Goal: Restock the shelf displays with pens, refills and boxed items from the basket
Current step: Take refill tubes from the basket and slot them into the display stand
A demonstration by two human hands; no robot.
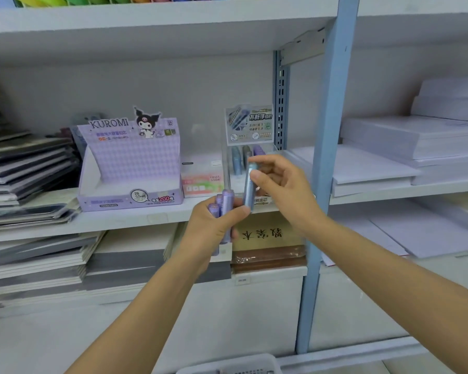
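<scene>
Purple refill tubes point(225, 205): left hand point(208, 234) is gripping the bundle as ready stock. Blue tube point(249, 187): right hand point(284, 190) is pinching it upright, likely bound for the clear display point(250, 125) at the shelf point(119, 220) right end.

Just the one camera here, head-worn and wide-angle, facing the shelf unit point(157, 217) square-on and tipped a bit down. It's close: both forearms come in from the bottom edge, and the left hand point(208, 228) with its purple tubes point(226, 205) meets the right hand point(284, 190) with a blue tube point(249, 184) mid-frame, over the middle shelf's front edge. You see the top of that shelf and the underside of the upper shelf point(146, 36), so the lens sits between them. The blue post point(324, 157) stands right of centre, bent by the lens. A basket point(233, 366) rim pokes in at the bottom edge.
</scene>
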